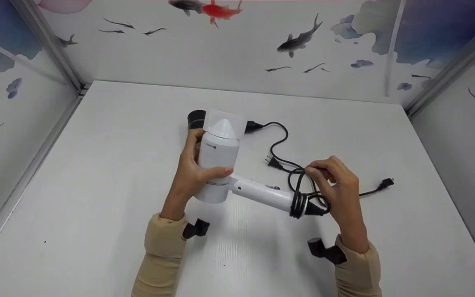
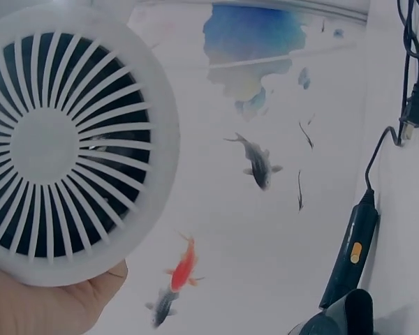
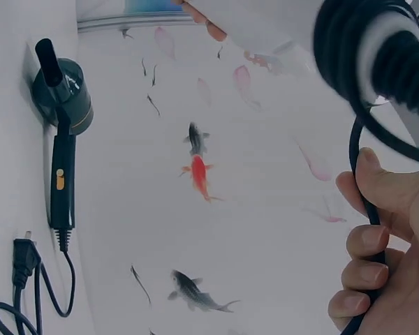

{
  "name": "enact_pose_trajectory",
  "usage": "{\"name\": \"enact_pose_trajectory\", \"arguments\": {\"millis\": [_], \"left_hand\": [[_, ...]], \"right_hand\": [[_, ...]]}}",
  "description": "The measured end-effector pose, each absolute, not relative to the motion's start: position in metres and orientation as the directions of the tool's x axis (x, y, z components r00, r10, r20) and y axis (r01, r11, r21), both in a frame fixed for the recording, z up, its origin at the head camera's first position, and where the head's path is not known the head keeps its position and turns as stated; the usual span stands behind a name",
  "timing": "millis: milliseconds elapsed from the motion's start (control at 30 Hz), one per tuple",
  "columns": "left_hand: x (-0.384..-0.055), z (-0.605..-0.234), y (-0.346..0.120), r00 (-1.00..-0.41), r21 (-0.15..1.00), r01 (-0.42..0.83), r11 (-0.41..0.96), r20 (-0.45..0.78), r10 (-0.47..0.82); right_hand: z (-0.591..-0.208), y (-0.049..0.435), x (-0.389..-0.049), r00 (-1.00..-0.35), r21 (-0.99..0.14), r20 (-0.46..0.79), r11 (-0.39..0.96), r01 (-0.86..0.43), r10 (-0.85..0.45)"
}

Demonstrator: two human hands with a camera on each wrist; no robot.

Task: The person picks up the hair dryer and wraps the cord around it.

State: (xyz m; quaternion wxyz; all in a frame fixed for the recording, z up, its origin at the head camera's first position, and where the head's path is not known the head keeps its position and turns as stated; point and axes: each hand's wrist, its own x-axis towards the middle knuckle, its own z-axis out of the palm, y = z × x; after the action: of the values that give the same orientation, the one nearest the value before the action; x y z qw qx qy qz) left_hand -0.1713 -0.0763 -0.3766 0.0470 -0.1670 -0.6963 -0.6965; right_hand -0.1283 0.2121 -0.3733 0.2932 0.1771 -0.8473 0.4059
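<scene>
1. L-wrist view is giving the round, slatted intake grille [image 2: 45, 150] of the white dryer [image 1: 219, 159] face-on; head view is giving the barrel's side instead.
2. Both wrist views are showing the black dryer [image 3: 63, 160] w/ its orange switch [image 3: 60, 179]; in head view the white dryer is covering most of it, only the two ends poking out L & R.
3. R-wrist view is showing the white dryer's cord [image 3: 363, 195] passing through the R hand [image 3: 408, 258]; head view isn't making clear which strand the fingers are on, as loops are crossing there.
4. Position: white dryer is being held up over the table [image 1: 109, 165], btwn the hands. Barrel is sitting in the L hand [image 1: 196, 173]; handle [image 1: 262, 194] is slanting toward the R hand, its cord-wrapped end nearby.
5. One plug [image 1: 274, 163] is lying just L of the R fingertips; another plug [image 1: 385, 184] is lying to the R of that hand.
6. L hand is gripping the barrel, thumb going across its near face, fingers wrapping the L side.
7. R hand is pinching the cord btwn thumb & finger, other fingers curling in.
8. Forearms, in tan sleeves [image 1: 165, 239], are reaching in from the near side.
</scene>
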Motion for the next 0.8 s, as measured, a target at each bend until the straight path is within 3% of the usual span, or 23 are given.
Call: {"name": "enact_pose_trajectory", "arguments": {"millis": [233,400,533,667,800], "left_hand": [[-0.170,-0.372,-0.077,-0.953,0.940,0.269,-0.212,0.292,0.086],[-0.169,-0.372,-0.076,-0.961,0.927,0.267,-0.265,0.278,0.001],[-0.169,-0.373,-0.075,-0.963,0.931,0.269,-0.248,0.262,-0.063],[-0.170,-0.374,-0.074,-0.947,0.934,0.308,-0.182,0.283,-0.154],[-0.172,-0.375,-0.075,-0.913,0.924,0.365,-0.115,0.331,-0.237]], "right_hand": [[-0.372,0.204,-0.126,-0.742,-0.507,0.647,0.629,-0.590,-0.174],[-0.374,0.195,-0.118,-0.818,-0.517,0.536,0.685,-0.514,-0.210],[-0.376,0.188,-0.115,-0.855,-0.534,0.451,0.690,-0.489,-0.257],[-0.377,0.184,-0.116,-0.812,-0.473,0.463,0.675,-0.566,-0.356],[-0.377,0.182,-0.114,-0.825,-0.467,0.429,0.691,-0.551,-0.367]]}}
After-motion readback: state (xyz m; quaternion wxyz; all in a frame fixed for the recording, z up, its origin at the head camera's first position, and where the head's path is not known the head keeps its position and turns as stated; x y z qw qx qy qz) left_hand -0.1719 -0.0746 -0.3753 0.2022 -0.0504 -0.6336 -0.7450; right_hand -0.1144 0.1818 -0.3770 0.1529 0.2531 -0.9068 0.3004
